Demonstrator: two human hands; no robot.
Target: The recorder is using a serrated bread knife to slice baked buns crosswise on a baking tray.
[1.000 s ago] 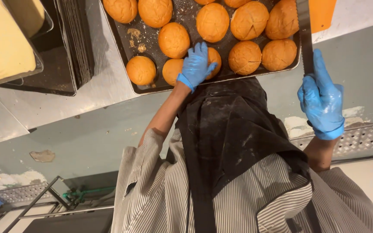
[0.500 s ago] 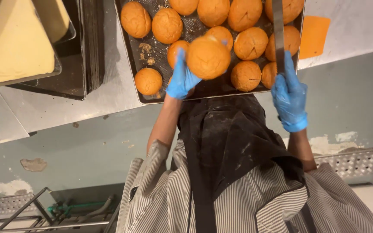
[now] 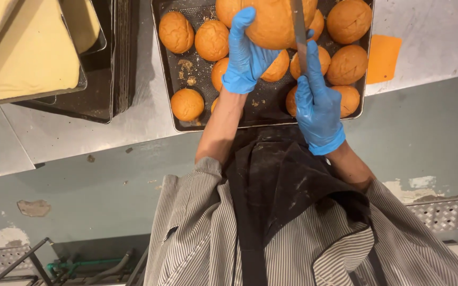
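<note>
Head view: left hand (image 3: 247,55) grips bun (image 3: 271,21) top centre; right hand (image 3: 316,103) wrapped round knife (image 3: 299,32). Blade could slip toward left fingers if bun turns.

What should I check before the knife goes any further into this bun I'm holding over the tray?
1. Left hand grips the bun firmly: ok, gloved fingers wrap its side.
2. Right hand holds the knife: ok.
3. Blade meets the bun: ok, it lies against its right side.
4. Left fingertips away from the blade: cannot tell, the bun hides some.
5. Baking tray lies under the bun for crumbs: ok.
6. Cut level: cannot tell.
</note>
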